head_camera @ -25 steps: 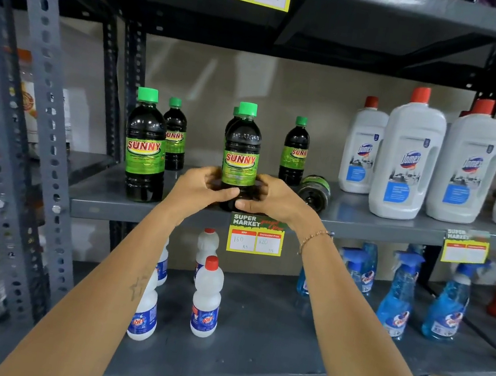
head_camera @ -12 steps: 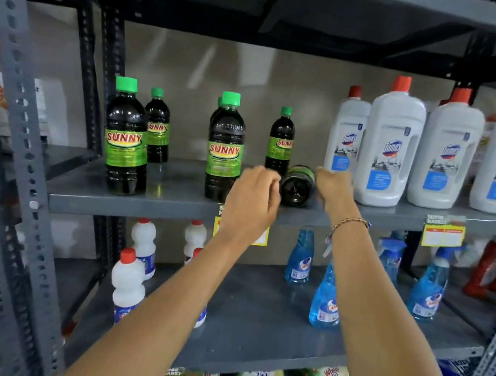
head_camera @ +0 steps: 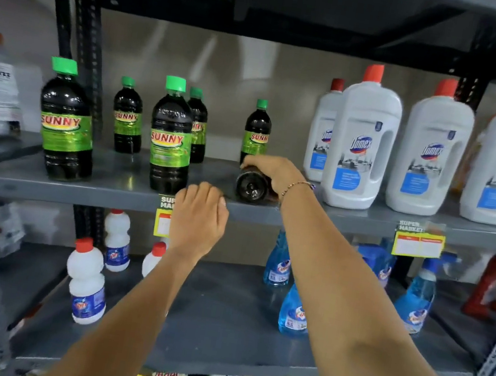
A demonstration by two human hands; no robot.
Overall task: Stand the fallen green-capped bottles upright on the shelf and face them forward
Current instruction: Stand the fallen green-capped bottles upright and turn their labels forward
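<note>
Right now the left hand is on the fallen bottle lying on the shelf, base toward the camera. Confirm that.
Not quite: the head view shows the right hand on the fallen bottle. The left hand hangs empty at the shelf edge. The rest stands.

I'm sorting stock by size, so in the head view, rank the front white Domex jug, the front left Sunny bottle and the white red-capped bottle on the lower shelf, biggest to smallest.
1. Domex jug
2. Sunny bottle
3. red-capped bottle, though it sits nearer the camera, so its true size is unsure.
</note>
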